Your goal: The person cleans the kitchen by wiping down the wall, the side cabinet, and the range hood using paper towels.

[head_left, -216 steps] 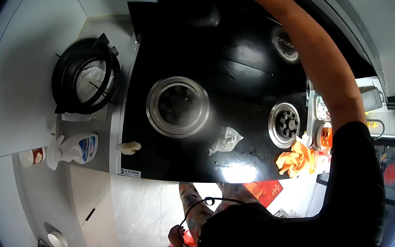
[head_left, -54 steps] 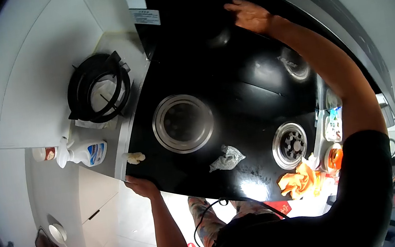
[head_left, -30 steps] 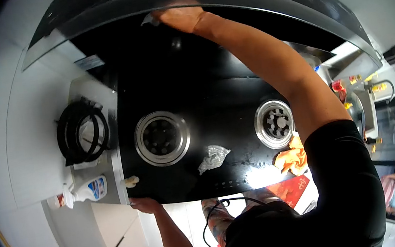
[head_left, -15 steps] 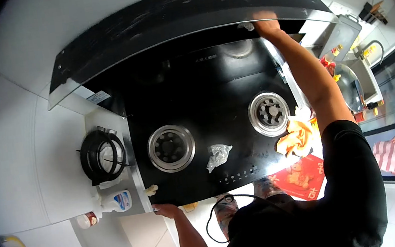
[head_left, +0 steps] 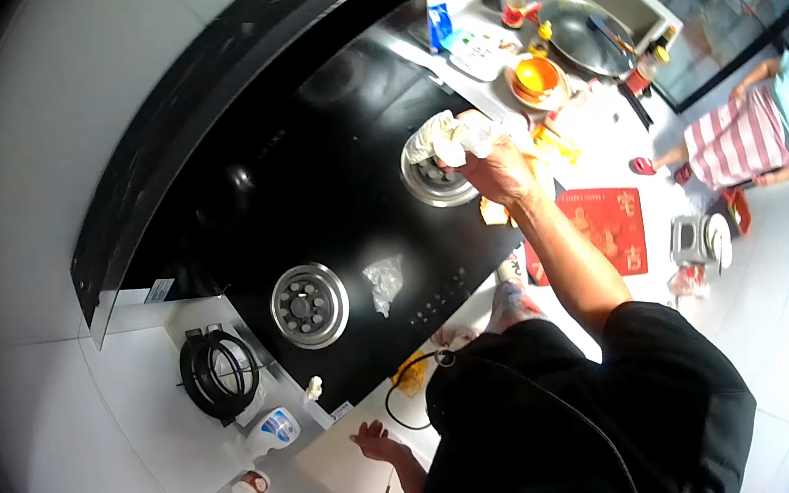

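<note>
My right hand (head_left: 497,170) grips a crumpled white paper towel (head_left: 440,137) above the right burner (head_left: 438,180) of a black glass gas stove (head_left: 308,203). My left hand (head_left: 375,441) hangs just off the stove's front edge, fingers apart and holding nothing. Between the left burner (head_left: 310,306) and the touch controls lies a crumpled piece of clear plastic (head_left: 384,283). A small white wad (head_left: 313,389) sits at the stove's front left corner. Part of an orange cloth (head_left: 495,212) shows behind my right wrist.
The range hood (head_left: 142,171) overhangs the stove's back. To its left are a black pan support (head_left: 219,372) and a white spray bottle (head_left: 274,429). Bowls (head_left: 537,77), a lidded pan (head_left: 587,36) and a sink (head_left: 648,4) stand right. Another person (head_left: 751,131) is farther right.
My right hand has come out from under the range hood toward me, bringing the paper towel over the right burner. My left hand has let go of the stove's front corner. The view has turned right.
</note>
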A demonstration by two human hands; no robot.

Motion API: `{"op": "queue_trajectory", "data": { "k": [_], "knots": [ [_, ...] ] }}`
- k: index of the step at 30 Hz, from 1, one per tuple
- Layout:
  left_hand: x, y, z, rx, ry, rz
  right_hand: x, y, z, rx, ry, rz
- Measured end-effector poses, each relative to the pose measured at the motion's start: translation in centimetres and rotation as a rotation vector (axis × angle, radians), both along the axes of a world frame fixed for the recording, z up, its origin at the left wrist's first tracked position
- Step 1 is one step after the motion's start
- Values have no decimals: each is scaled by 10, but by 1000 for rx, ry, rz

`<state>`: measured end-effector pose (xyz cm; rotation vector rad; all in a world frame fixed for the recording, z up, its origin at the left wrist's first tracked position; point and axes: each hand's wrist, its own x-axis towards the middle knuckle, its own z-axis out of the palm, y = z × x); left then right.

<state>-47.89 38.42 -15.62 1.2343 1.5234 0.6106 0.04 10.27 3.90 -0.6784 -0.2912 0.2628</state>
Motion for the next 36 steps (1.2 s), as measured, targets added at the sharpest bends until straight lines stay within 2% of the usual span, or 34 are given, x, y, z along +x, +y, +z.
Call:
{"op": "queue_trajectory", "data": {
  "k": [3, 5, 7, 9, 11, 13, 15, 20, 23, 24, 27, 29, 31, 36],
  "knots": [
    [33, 2, 29, 154, -24, -127, -18, -21, -7, 10, 40, -18],
    [63, 6, 44, 302, -96, -422, -20, -32, -17, 38, 75, 18],
    [136, -31, 110, 278, -83, -531, -21, -39, -28, 66, 113, 74],
    [201, -67, 152, 187, -116, -763, -29, -40, -22, 83, 149, 157],
    [255, -101, 181, -4, -267, -972, -31, -42, -21, 89, 120, 225],
    [298, -135, 206, -61, -364, -1058, -33, -48, -18, 56, 85, 281],
    [331, -165, 225, -249, -516, -1087, -36, -62, -25, -22, 145, 296],
    [367, -216, 205, -556, -541, -1038, -40, -106, -48, -108, 228, 302],
    [378, -235, 191, -565, -525, -1094, -34, -132, -55, -100, 316, 250],
    [380, -243, 189, -558, -530, -1084, -33, -140, -54, -81, 449, 190],
    [393, -258, 183, -540, -539, -1077, -23, -174, -55, 169, 460, 289],
    [403, -269, 186, -539, -526, -1078, -20, -185, -60, 213, 484, 259],
    [409, -279, 186, -540, -512, -1076, -15, -194, -72, -66, 373, 253],
    [420, -292, 176, -546, -506, -1013, -4, -208, -76, -47, 432, 190]
  ]
}}
